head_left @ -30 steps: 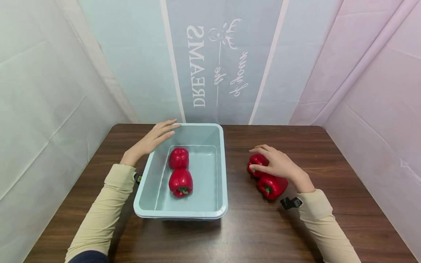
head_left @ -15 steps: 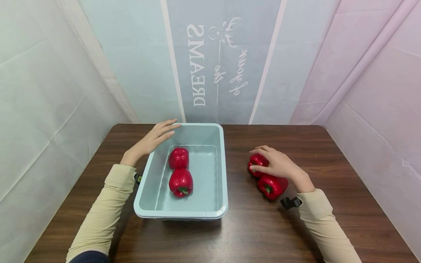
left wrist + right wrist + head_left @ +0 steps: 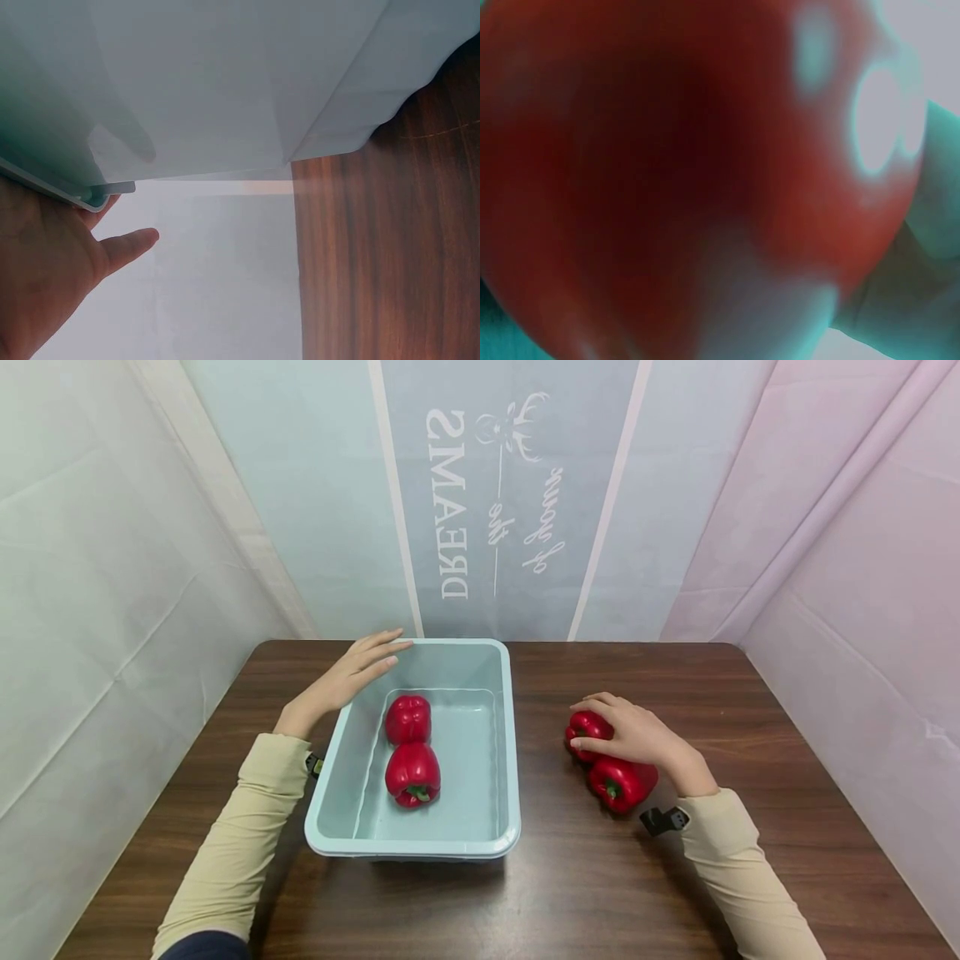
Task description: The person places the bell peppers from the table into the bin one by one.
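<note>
In the head view my left hand [image 3: 345, 677] lies over the far left corner of a pale blue plastic basin [image 3: 512, 760], its fingers extended across the rim. The left wrist view has that thumb [image 3: 131, 247] straight and apart from the basin wall [image 3: 195, 82]. Two red bell peppers [image 3: 408, 721] [image 3: 412, 770] are in the basin. On the right, my right hand [image 3: 637, 735] holds the farther of two table peppers [image 3: 585, 727], thumb in front and fingers behind. The nearer pepper [image 3: 618, 783] sits under the palm and wrist. A blurred red pepper [image 3: 667, 165] fills most of the right wrist view.
Both basin and loose peppers stand on a dark wooden table [image 3: 570, 893]. Behind it hangs a pale blue printed curtain [image 3: 510, 527], with white cloth [image 3: 112, 610] along the left side and pinkish-white cloth [image 3: 862, 610] along the right.
Both hands and all the peppers keep their places. Only the head view has shifted very slightly.
</note>
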Demonstrator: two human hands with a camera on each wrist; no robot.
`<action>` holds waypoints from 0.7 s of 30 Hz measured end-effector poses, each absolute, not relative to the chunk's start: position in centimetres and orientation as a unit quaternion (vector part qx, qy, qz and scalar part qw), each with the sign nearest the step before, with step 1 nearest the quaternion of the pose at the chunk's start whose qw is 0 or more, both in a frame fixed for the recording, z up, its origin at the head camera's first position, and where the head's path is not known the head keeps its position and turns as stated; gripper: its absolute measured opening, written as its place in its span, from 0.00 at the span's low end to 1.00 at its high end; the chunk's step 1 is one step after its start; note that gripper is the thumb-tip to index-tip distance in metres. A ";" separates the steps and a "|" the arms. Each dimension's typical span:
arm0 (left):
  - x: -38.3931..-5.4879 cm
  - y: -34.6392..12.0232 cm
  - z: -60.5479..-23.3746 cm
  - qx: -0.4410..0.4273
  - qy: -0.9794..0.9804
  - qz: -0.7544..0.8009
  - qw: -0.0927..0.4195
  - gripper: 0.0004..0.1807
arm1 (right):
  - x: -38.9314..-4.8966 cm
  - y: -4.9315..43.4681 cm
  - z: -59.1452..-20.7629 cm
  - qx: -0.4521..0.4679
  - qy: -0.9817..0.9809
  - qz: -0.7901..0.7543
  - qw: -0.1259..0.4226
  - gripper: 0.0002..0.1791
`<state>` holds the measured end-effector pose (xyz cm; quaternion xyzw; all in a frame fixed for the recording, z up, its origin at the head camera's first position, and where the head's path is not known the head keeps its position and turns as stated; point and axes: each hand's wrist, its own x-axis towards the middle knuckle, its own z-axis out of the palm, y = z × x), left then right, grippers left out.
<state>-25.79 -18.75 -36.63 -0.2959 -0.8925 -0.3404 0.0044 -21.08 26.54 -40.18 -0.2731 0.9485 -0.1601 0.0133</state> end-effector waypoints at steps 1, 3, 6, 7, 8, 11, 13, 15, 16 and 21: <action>-25.8 -18.8 -36.6 -0.295 -0.892 -0.341 0.005 0.24 | -21.1 26.5 -40.2 -0.274 0.949 -0.159 0.013 0.35; -25.7 -18.8 -36.6 -0.295 -0.892 -0.342 0.006 0.24 | -21.2 26.6 -40.2 -0.274 0.948 -0.159 0.013 0.36; -25.8 -18.8 -36.6 -0.297 -0.892 -0.341 0.008 0.24 | -21.2 26.6 -40.3 -0.274 0.949 -0.158 0.013 0.37; -25.8 -18.8 -36.6 -0.297 -0.892 -0.341 0.009 0.24 | -21.2 26.6 -40.3 -0.274 0.949 -0.157 0.013 0.37; -25.8 -18.8 -36.6 -0.299 -0.891 -0.341 0.010 0.24 | -21.2 26.6 -40.3 -0.273 0.949 -0.158 0.013 0.37; -25.9 -18.8 -36.7 -0.303 -0.889 -0.342 0.013 0.24 | -21.2 26.6 -40.5 -0.271 0.949 -0.159 0.013 0.36; -25.8 -18.8 -36.7 -0.302 -0.889 -0.345 0.013 0.24 | -21.2 26.6 -40.6 -0.269 0.950 -0.160 0.013 0.36; -25.8 -18.8 -36.8 -0.300 -0.888 -0.348 0.011 0.23 | -21.2 26.6 -40.7 -0.267 0.950 -0.161 0.014 0.36; -25.7 -18.8 -36.8 -0.298 -0.888 -0.350 0.010 0.23 | -21.2 26.7 -40.8 -0.266 0.950 -0.161 0.015 0.36; -25.6 -18.8 -36.9 -0.298 -0.887 -0.354 0.011 0.23 | -21.2 26.7 -41.0 -0.261 0.952 -0.159 0.024 0.37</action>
